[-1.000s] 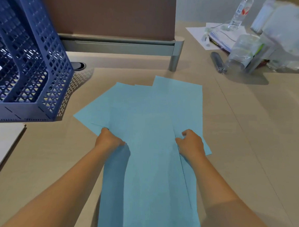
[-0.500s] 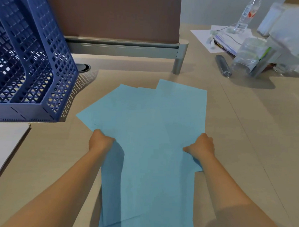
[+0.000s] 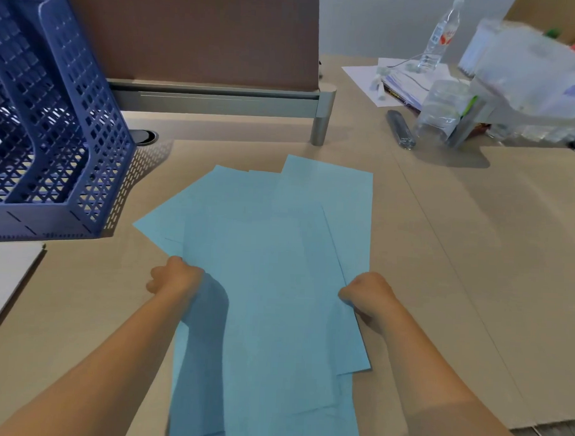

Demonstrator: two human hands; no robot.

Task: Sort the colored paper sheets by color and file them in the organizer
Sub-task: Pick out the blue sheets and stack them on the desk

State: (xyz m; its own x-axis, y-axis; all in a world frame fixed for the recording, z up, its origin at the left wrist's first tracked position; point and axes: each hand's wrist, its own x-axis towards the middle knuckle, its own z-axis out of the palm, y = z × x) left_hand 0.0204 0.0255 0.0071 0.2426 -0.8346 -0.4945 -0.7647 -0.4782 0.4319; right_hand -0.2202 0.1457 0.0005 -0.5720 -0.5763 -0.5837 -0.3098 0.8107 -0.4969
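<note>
Several light blue paper sheets [image 3: 271, 266] lie fanned and overlapping on the desk in front of me. My left hand [image 3: 175, 277] grips the left edge of the fan, fingers curled under the paper. My right hand [image 3: 366, 295] grips the right edge the same way. A dark blue mesh organizer [image 3: 62, 135] with upright compartments stands at the far left. No paper shows in the compartments that I can see.
A white sheet [image 3: 3, 278] lies at the left edge below the organizer. A brown partition [image 3: 202, 32] with a metal post [image 3: 321, 120] runs behind the desk. Water bottles [image 3: 439, 36], papers and plastic bags clutter the far right.
Both hands have slid outward from the middle of the sheets to their left and right edges. The fanned sheets have drawn a little closer together.
</note>
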